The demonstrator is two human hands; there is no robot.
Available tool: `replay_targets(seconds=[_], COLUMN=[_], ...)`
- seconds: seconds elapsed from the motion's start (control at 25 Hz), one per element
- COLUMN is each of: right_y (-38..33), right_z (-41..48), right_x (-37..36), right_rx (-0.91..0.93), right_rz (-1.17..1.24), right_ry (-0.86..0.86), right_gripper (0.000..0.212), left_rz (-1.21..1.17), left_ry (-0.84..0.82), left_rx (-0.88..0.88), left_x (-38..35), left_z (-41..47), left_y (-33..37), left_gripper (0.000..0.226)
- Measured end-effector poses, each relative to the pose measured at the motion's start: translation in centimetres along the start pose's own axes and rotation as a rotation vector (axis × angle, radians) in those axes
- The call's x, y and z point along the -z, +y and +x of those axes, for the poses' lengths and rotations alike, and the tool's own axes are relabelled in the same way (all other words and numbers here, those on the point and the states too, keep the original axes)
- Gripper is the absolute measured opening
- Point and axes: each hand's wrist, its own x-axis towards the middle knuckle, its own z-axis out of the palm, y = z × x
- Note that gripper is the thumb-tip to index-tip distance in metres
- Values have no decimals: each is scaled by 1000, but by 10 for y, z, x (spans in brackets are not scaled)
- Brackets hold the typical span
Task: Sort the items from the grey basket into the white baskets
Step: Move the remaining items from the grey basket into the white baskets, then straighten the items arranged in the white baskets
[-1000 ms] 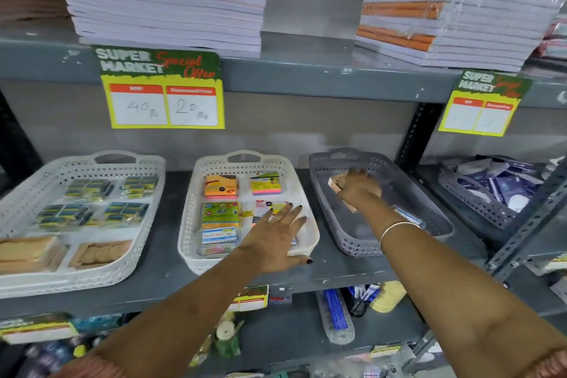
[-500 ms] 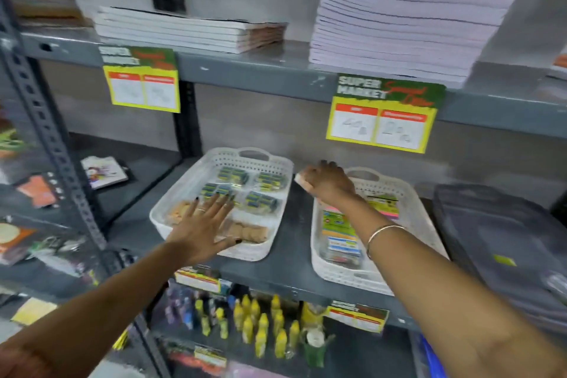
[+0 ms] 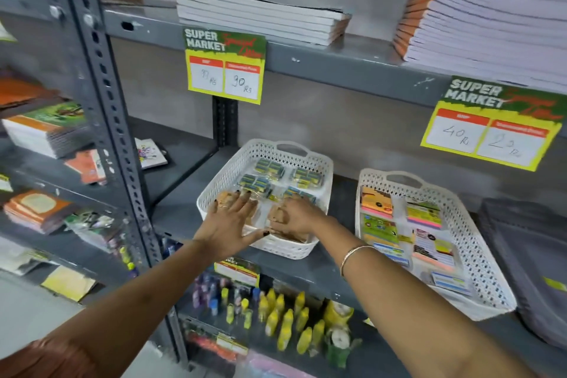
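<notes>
Grey steel shop shelving (image 3: 352,67), paper stacks up top, yellow price tags hanging off the shelf edge. Mid shelf carries two white perforated plastic baskets: left white basket (image 3: 214,193) near frame centre, right white basket (image 3: 478,255) at 3 o'clock from it, holding colourful sticky-note packs. Dark grey perforated basket (image 3: 527,261) sits at far 3 o'clock, cut off by the frame edge; contents mostly out of view.

Left hand (image 3: 228,221): fingers spread wide, palm down, resting over the basket's front-left corner on a tan flat packet, gripping nothing, looks like steadying.

Right hand (image 3: 296,218): fingers curled down onto a small tan cardboard-coloured packet (image 3: 277,215) in the front section of the left basket, at 3 o'clock from the left hand. Can't tell if it's pinched or already let go; fingertips are hidden.

Green-blue eraser-type packs (image 3: 270,167) sit at 12 o'clock in that basket, tan ones at the front, so the item matches its pile.

Step, my read: placing one item with its like. Next: release it flat alongside the tan packets, clear the rim, reach across to far 3 o'clock for another piece.
</notes>
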Motion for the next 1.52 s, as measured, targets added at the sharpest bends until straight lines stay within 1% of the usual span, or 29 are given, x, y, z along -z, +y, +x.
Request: replay_targets(seconds=[0.2, 0.36, 0.44, 0.52, 0.6, 0.72, 0.84, 0.96, 1.08, 1.24, 1.36, 1.44, 1.52], right_y=[-3, 1, 13, 36, 72, 141, 210, 276, 340, 403, 440, 454, 458], right_z=[-3, -10, -22, -36, -60, -101, -143, -186, -227, -262, -281, -289, -292], right_x=[1, 13, 28, 44, 56, 67, 68, 61, 52, 40, 27, 19, 13], right_rx=[4, -23, -63, -125, -203, -357, -488, -604, -720, -942, -1140, -1204, -1217], right_rz=[6, 32, 78, 114, 133, 125, 129, 124, 101, 38, 39, 18, -12], right_ry=[-16, -33, 45, 164, 262, 318, 314, 310, 284, 268, 218, 134, 86], right_gripper=[57, 69, 73, 71, 63, 55, 54, 53, 55, 61, 56, 55, 50], left_rz=[4, 21, 40, 32, 10, 5, -19, 71, 67, 102, 170, 181, 206], left_ry=[10, 12, 25, 51, 68, 115, 80, 95, 59, 6, -47, -56, -60], left_rx=[-30, -80, -126, -189, -277, -385, -538, -666, -743, -805, -791, -773, -763], left_x=[-2, 1, 8, 17, 24, 21, 6, -13, -35, -54, -70, -76, -77], left_z=[2, 6, 14, 27, 43, 57, 56, 53, 60, 64, 66, 68, 67], left_y=[-2, -3, 2, 14, 45, 109, 176, 248, 319, 383, 407, 409, 408], left_gripper=[128, 123, 123, 122, 122, 121, 113, 106, 113, 115, 113, 115, 109])
